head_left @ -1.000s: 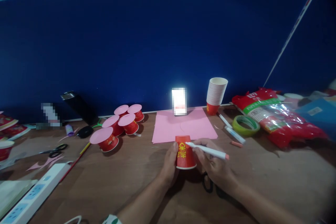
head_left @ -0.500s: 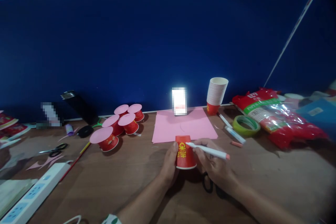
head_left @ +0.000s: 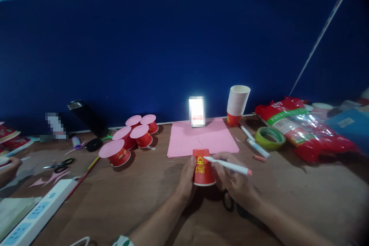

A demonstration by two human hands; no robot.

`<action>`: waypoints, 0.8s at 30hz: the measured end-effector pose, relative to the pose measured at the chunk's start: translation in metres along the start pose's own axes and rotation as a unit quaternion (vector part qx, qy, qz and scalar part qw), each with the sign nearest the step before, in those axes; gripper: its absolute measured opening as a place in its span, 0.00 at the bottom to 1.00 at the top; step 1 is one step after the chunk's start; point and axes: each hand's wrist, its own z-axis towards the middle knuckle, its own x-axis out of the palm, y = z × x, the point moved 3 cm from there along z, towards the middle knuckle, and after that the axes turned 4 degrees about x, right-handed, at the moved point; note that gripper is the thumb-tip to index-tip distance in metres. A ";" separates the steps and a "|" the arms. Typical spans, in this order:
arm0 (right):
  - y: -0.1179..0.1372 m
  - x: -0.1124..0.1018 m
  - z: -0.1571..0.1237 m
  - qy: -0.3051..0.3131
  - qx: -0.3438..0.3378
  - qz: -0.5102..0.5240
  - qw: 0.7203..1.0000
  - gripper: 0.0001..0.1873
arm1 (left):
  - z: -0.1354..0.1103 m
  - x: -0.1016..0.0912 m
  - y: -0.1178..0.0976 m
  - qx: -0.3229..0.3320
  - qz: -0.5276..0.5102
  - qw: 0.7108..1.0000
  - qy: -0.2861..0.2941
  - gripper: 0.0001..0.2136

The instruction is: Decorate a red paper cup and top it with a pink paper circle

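Note:
A red paper cup [head_left: 203, 168] with yellow print stands upside down at the near edge of a pink paper sheet [head_left: 203, 137]. My left hand [head_left: 186, 180] grips the cup's left side. My right hand [head_left: 235, 182] pinches a white marker [head_left: 229, 165] with a pink end, its tip touching the cup's right side. Black scissors [head_left: 229, 201] lie partly hidden under my right hand.
Several red cups capped with pink discs [head_left: 128, 140] sit left of the sheet. A stack of paper cups [head_left: 236, 104], green tape roll [head_left: 269, 137], loose markers [head_left: 255, 144] and a bag of cups [head_left: 300, 127] lie right. Another person's hand [head_left: 7, 169], scissors [head_left: 59, 165] and a power strip [head_left: 37, 211] are at left.
My hands, the cup and the marker stay put. At the far left edge another person's hand has come into view.

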 end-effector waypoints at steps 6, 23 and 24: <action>-0.004 0.001 -0.001 0.001 0.000 -0.001 1.000 0.04 | 0.000 -0.001 0.000 0.006 0.016 1.000 0.008 0.23; -0.004 0.001 -0.002 0.003 0.005 0.012 1.000 0.04 | 0.000 0.000 0.001 -0.007 -0.001 1.000 0.007 0.22; -0.004 0.001 -0.002 0.004 0.006 0.015 1.000 0.04 | 0.000 0.000 0.000 -0.004 0.003 1.000 0.005 0.23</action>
